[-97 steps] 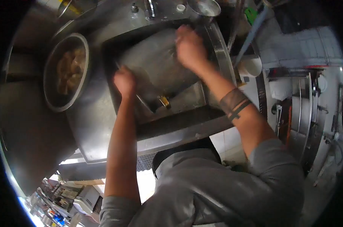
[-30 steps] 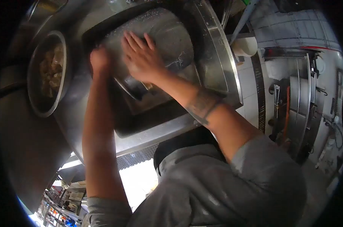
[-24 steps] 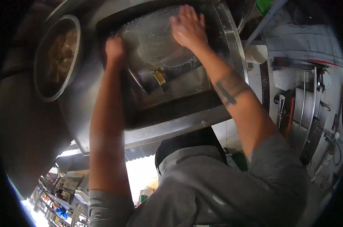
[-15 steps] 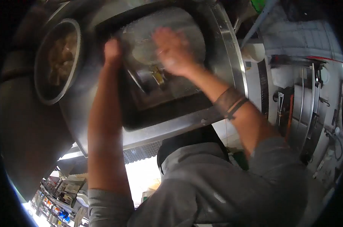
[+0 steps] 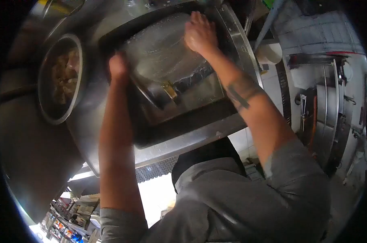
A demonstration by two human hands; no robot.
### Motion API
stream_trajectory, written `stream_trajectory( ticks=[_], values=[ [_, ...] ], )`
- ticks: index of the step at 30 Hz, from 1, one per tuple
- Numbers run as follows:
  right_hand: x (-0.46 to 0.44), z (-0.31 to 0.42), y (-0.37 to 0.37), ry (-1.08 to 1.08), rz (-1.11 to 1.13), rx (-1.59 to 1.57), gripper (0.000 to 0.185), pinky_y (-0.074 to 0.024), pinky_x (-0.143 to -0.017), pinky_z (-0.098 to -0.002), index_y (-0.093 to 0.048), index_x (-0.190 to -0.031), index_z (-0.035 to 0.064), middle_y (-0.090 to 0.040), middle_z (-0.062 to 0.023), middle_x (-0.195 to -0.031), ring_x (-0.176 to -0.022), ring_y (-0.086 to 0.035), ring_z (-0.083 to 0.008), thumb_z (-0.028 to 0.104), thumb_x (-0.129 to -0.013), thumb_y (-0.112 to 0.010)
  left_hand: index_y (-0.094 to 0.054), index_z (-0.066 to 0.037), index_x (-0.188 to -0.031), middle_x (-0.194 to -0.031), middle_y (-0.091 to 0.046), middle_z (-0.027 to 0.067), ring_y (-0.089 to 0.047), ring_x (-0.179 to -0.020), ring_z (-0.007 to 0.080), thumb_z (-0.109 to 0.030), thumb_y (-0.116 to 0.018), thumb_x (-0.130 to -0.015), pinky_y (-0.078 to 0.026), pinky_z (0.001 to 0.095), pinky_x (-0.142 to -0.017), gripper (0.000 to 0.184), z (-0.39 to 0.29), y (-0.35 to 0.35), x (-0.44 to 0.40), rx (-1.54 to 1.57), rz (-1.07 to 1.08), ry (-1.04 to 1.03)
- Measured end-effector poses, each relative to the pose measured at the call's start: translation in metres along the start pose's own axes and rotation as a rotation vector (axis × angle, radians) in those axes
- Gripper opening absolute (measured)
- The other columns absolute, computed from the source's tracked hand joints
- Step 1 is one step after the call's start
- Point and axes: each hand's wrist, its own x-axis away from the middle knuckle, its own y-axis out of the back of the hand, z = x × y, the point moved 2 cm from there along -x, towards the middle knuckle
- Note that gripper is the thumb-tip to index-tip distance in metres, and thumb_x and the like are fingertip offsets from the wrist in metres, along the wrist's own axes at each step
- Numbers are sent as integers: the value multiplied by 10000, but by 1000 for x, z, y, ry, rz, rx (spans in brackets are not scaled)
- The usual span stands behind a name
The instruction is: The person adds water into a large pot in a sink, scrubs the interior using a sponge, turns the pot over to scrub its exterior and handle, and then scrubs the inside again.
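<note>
A large, wet, greyish oval piece (image 5: pixel 163 48) with streaks of foam lies in the dark-walled sink (image 5: pixel 167 131); its exact kind is unclear. My left hand (image 5: pixel 118 68), slightly blurred, is closed at the left edge of this piece, its fingertips hidden. Flat against the upper right of the same surface is my right hand (image 5: pixel 200 33), fingers extended and nothing visible under them. Below the oval, a narrow shiny metal edge (image 5: pixel 149 94) slants down beside a small yellowish object (image 5: pixel 169 90).
On the left of the metal counter (image 5: pixel 183 135) stands a round metal bowl (image 5: pixel 79 81) holding pale, brownish food pieces. A white cylindrical container (image 5: pixel 271 53) is beyond the sink's right side. Metal shelving and hanging utensils line the far right.
My right hand has swept up and right across the oval surface, from its lower middle to its upper right. The left hand stays at the left edge; the view has shifted slightly.
</note>
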Motion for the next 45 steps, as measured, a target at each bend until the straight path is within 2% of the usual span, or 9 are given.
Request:
stream_trajectory(
  ticks=[2,5,11,12,17,22,39,43,45],
  values=[
    [-35,49,-11,-89,569,326,580,-217,-1227,-577,-443,-1525,28,-393,-164,-1618,-1527,-314,-310,316,-1023,-460,-704,37,-1102,-1012,-711,121,-665,-927,238,-275,-523,-994,-507,394,-830,376,-38,9,-7,-116,135,247],
    [52,120,-2,268,243,2,573,-229,-1223,-564,-463,-1517,56,-448,-154,-1577,-1484,-376,-294,332,-1016,-487,-703,8,-974,-930,-722,219,-685,-859,416,-337,-465,-1044,-511,524,-786,425,-49,7,-8,368,-79,284],
    [18,27,2,100,189,-1,538,-204,-1236,-559,-506,-1480,70,-452,-129,-1583,-1509,-345,-275,351,-1024,-459,-670,39,-1105,-939,-688,309,-678,-880,450,-348,-452,-1075,-499,535,-781,445,-162,23,129,-20,-271,252],
    [-10,25,-12,109,179,-20,538,-204,-1236,-559,-506,-1480,70,-452,-129,-1583,-1509,-345,-275,351,-1024,-459,-641,48,-1188,-927,-675,328,-675,-898,485,-341,-456,-1077,-507,538,-787,444,-153,10,166,-46,34,481],
    [-15,99,-38,162,470,305,496,-183,-1235,-578,-557,-1440,66,-478,-139,-1564,-1509,-345,-303,322,-1030,-448,-609,78,-921,-871,-668,341,-652,-875,543,-376,-455,-1069,-506,575,-749,502,-209,7,168,-105,-220,483],
    [58,45,4,225,184,-182,534,-198,-1243,-545,-468,-1515,64,-422,-109,-1611,-1517,-331,-318,330,-1056,-407,-638,84,-843,-840,-665,338,-661,-848,524,-364,-460,-1061,-508,578,-734,529,-204,32,110,-217,-223,496],
    [-65,-30,-91,35,485,89,598,-250,-1228,-535,-460,-1506,26,-451,-169,-1574,-1478,-394,-317,397,-1039,-423,-659,-12,-943,-797,-675,224,-697,-797,401,-157,-589,-863,-560,497,-714,180,-167,38,11,-473,-8,74],
    [12,22,-9,175,264,23,542,-305,-1201,-515,-539,-1435,17,-495,-194,-1530,-1428,-461,-338,354,-1027,-424,-682,83,-880,-937,-688,327,-673,-948,500,-335,-432,-1043,-512,558,-810,513,-174,40,3,-580,143,-32],
    [34,-6,15,253,57,-46,525,-303,-1201,-510,-545,-1430,14,-508,-196,-1519,-1426,-462,-340,330,-1031,-413,-678,32,-883,-860,-688,249,-688,-846,438,-221,-533,-935,-539,517,-739,296,-140,31,-5,-575,81,-105]
  ],
)
